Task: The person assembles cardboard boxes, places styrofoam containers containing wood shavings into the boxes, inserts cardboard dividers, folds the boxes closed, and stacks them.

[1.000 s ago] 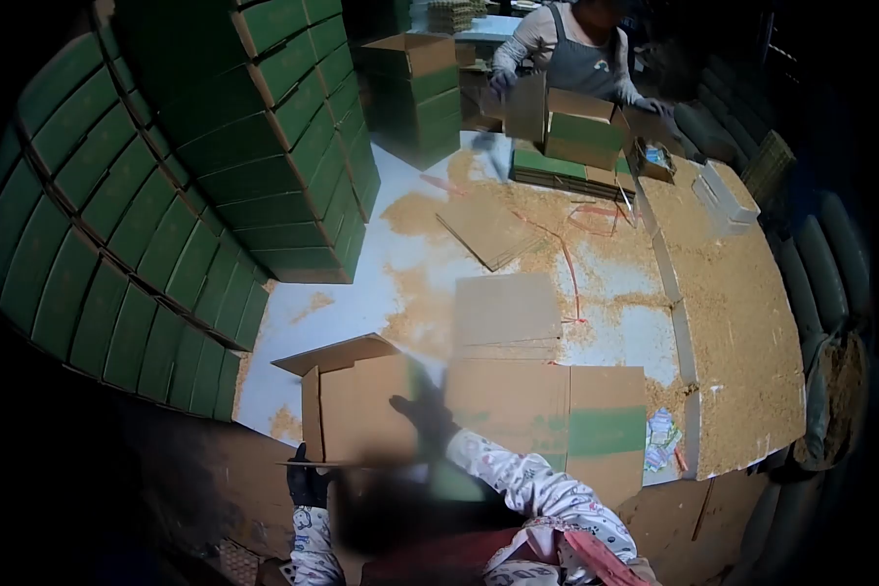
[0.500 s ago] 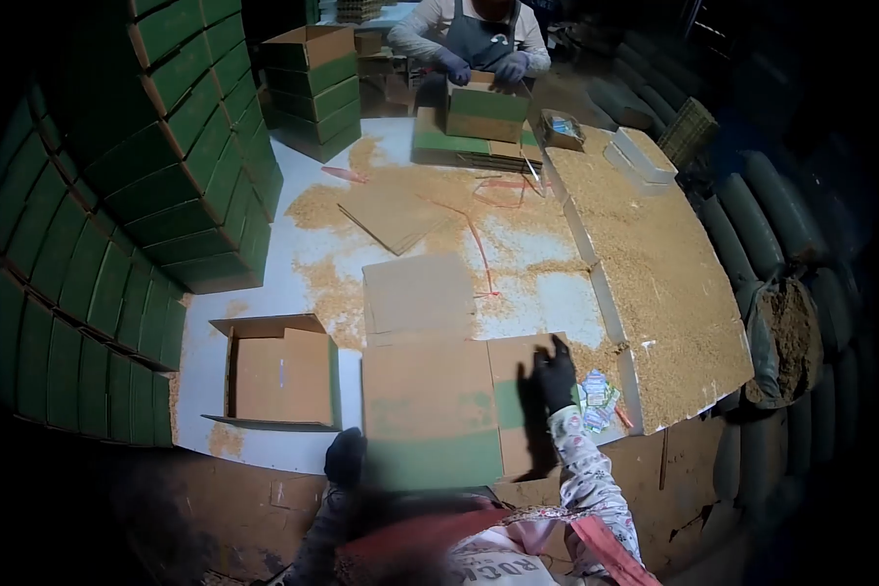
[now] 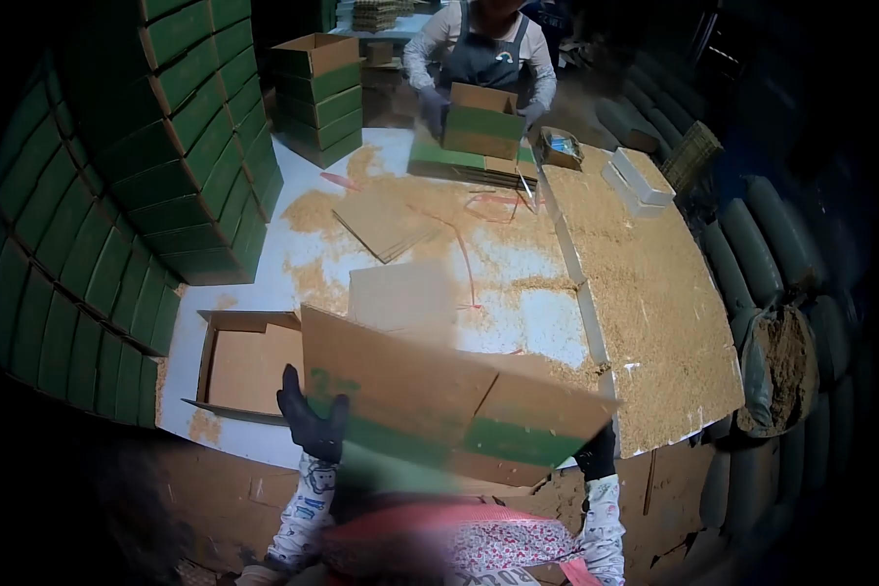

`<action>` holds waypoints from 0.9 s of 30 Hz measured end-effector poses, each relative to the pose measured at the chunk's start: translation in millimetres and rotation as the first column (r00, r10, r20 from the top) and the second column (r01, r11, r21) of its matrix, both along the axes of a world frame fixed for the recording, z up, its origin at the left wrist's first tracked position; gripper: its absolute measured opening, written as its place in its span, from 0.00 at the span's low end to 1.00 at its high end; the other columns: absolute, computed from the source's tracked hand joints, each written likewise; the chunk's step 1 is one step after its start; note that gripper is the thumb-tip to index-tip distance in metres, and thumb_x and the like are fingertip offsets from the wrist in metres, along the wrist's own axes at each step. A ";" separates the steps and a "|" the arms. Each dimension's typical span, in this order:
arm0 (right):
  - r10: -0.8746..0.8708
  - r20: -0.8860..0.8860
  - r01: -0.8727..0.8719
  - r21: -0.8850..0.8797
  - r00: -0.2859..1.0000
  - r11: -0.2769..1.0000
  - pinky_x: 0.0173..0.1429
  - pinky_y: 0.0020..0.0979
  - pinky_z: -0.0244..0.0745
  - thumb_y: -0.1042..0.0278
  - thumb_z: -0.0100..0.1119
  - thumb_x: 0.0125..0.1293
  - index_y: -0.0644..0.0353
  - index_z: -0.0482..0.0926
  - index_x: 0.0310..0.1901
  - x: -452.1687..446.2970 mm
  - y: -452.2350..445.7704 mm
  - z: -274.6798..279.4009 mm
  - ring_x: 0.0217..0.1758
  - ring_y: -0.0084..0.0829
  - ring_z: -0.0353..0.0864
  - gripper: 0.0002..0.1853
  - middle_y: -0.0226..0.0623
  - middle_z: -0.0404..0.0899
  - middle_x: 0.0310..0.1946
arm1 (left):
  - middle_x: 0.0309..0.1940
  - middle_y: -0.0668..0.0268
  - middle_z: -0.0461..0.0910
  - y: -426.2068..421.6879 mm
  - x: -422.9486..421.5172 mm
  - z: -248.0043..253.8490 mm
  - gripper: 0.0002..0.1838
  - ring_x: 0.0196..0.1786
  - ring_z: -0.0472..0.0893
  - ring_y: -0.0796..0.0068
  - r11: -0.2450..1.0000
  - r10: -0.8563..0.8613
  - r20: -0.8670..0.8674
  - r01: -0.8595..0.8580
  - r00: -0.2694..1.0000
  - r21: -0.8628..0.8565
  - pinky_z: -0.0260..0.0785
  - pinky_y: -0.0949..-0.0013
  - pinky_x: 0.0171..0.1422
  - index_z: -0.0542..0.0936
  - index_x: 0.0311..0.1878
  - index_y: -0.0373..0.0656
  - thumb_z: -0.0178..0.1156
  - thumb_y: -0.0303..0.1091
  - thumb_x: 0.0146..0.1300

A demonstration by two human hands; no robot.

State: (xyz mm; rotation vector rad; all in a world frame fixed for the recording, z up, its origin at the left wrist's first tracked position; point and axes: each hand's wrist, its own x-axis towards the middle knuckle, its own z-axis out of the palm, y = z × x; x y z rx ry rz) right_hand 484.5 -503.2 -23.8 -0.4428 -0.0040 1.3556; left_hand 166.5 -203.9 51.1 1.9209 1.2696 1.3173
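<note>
A flattened cardboard box (image 3: 410,376), brown with a green lower band, is tilted up off the table in front of me. My right hand (image 3: 599,451), in a dark glove, is at its lower right corner, the fingers mostly hidden behind the cardboard. At the left edge is my left hand (image 3: 313,420), also gloved, fingers and thumb spread and the thumb overlapping the cardboard. Left of it stands an open cardboard box (image 3: 254,366) with its flaps out. Behind the raised cardboard lies a flat brown sheet (image 3: 400,293).
Stacks of green boxes (image 3: 181,146) line the left side. Across the table a person (image 3: 483,59) holds a green-and-brown box (image 3: 483,122) over flattened ones. Grainy material covers the raised board (image 3: 654,313) at right, with white blocks (image 3: 640,181). Sacks (image 3: 752,234) lie beyond.
The flattened box has come up off the table and tilted. My left hand has risen to its left edge; my right hand has moved down to its right corner. The other person's box has shifted.
</note>
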 end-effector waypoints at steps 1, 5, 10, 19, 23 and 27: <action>0.092 -0.092 -0.116 -0.308 0.991 0.944 0.42 0.29 0.71 0.60 0.48 0.63 0.65 0.74 0.35 -9.7 7.4 28.7 0.34 0.31 0.75 0.14 0.35 0.76 0.30 | 0.58 0.52 0.63 -12.3 12.3 16.5 0.29 0.62 0.61 0.54 0.974 0.042 -0.151 -0.006 0.988 0.228 0.50 0.56 0.65 0.65 0.56 0.37 0.59 0.39 0.51; 0.215 0.975 -0.468 -0.166 0.053 0.868 0.55 0.31 0.65 0.61 0.57 0.54 0.65 0.62 0.57 -89.4 102.8 147.3 0.53 0.33 0.70 0.30 0.43 0.68 0.53 | 0.59 0.61 0.63 -54.7 51.9 72.1 0.29 0.64 0.56 0.59 0.532 -0.523 -0.666 0.814 0.532 0.233 0.36 0.37 0.65 0.71 0.54 0.48 0.59 0.51 0.49; 0.241 0.761 -0.287 -0.488 -0.602 0.825 0.51 0.35 0.69 0.55 0.53 0.58 0.58 0.58 0.61 -103.9 152.5 181.7 0.50 0.40 0.73 0.32 0.48 0.68 0.52 | 0.42 0.70 0.74 -53.1 28.8 75.6 0.19 0.51 0.70 0.66 0.497 -0.398 -0.783 0.830 0.478 0.254 0.32 0.31 0.63 0.77 0.40 0.53 0.55 0.54 0.51; 0.392 0.424 0.471 0.094 -0.816 0.877 0.55 0.45 0.63 0.76 0.54 0.43 0.55 0.70 0.51 -28.4 149.5 198.1 0.50 0.53 0.69 0.27 0.54 0.67 0.50 | 0.28 0.58 0.78 -21.6 -16.7 155.1 0.35 0.36 0.78 0.58 0.460 -0.612 -0.789 0.787 -0.054 -0.411 0.72 0.63 0.44 0.73 0.51 0.43 0.60 0.57 0.43; 0.162 0.417 0.008 -0.347 -0.894 0.938 0.50 0.43 0.67 0.71 0.55 0.40 0.57 0.75 0.34 -76.0 134.4 191.1 0.46 0.47 0.70 0.14 0.46 0.73 0.35 | 0.51 0.51 0.68 -10.0 20.0 118.2 0.43 0.50 0.71 0.56 0.644 -0.497 -0.815 0.756 0.299 -0.115 0.60 0.56 0.58 0.63 0.60 0.45 0.61 0.58 0.40; 0.298 0.616 0.221 -0.200 -0.729 0.955 0.39 0.38 0.71 0.72 0.58 0.44 0.59 0.76 0.35 -86.0 145.3 218.8 0.40 0.43 0.74 0.13 0.43 0.75 0.33 | 0.62 0.53 0.54 -19.0 53.8 33.5 0.47 0.62 0.57 0.53 0.616 -0.438 -0.838 0.788 0.324 -0.017 0.41 0.45 0.66 0.59 0.63 0.46 0.62 0.57 0.38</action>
